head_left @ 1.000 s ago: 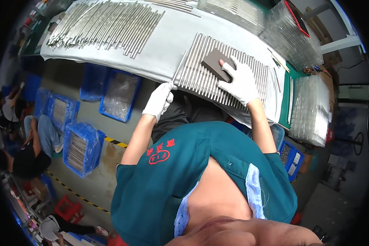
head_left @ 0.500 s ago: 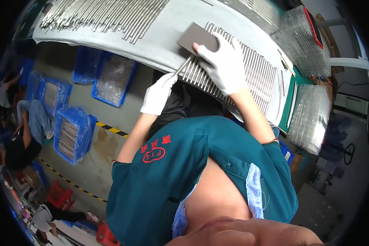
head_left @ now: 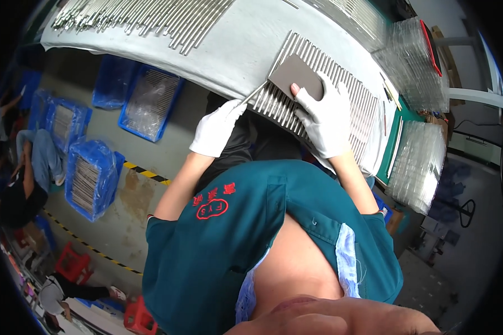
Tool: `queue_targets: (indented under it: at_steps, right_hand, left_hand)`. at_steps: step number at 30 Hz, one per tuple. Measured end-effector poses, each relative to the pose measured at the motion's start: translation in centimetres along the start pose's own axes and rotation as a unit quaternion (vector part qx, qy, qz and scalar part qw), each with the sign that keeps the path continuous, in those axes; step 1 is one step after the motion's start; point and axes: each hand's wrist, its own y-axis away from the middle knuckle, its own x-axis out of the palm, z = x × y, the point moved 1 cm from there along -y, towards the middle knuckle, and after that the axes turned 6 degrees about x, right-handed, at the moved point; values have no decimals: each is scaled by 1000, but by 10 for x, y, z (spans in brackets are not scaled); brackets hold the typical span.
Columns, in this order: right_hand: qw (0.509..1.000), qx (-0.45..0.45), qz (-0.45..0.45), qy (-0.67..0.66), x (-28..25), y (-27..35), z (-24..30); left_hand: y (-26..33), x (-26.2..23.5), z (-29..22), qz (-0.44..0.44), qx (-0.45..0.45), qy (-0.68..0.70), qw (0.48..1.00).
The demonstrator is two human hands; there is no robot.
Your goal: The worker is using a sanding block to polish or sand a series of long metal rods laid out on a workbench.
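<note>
My left hand [head_left: 218, 128], in a white glove, pinches the near end of a slim metal rod [head_left: 256, 92] at the table's front edge. The rod slants away toward a flat, grey-brown rectangular pad [head_left: 297, 77]. My gloved right hand [head_left: 327, 114] grips this pad by its right side, with a bare thumb tip resting on top. Beneath the pad lies a row of metal rods [head_left: 362, 106], side by side; the pad hides part of them. Whether the pad touches the held rod's far end I cannot tell.
A large batch of metal rods [head_left: 145, 19] lies at the table's far left on a white cloth [head_left: 237, 47]. Clear plastic trays [head_left: 416, 162] are stacked at the right. Blue crates [head_left: 151, 103] stand on the floor at left, where other people [head_left: 25, 184] sit.
My right hand has brought the pad nearer to me and to the right across the row of rods. My left hand stays nearly in place, still holding the rod.
</note>
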Motion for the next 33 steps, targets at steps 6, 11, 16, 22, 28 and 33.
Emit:
queue_targets:
  at_steps: [6, 11, 16, 22, 28, 33]
  right_hand:
    - [999, 31, -30, 14, 10, -31, 4]
    - [999, 16, 39, 26, -7, 15, -1]
    - [999, 45, 13, -14, -25, 8, 4]
    - [999, 11, -27, 21, 14, -32, 11]
    - [999, 13, 44, -3, -8, -1, 3]
    - [999, 28, -15, 11, 3, -35, 2]
  left_hand:
    - [-4, -5, -2, -31, 68, -45, 996]
    - [-3, -4, -4, -35, 13, 3, 999]
    - [-1, -4, 0, -12, 0, 38, 999]
    - [0, 3, -1, -35, 18, -88, 995]
    - [5, 7, 4, -64, 38, -81, 994]
    - [-4, 1, -4, -38, -44, -33, 998]
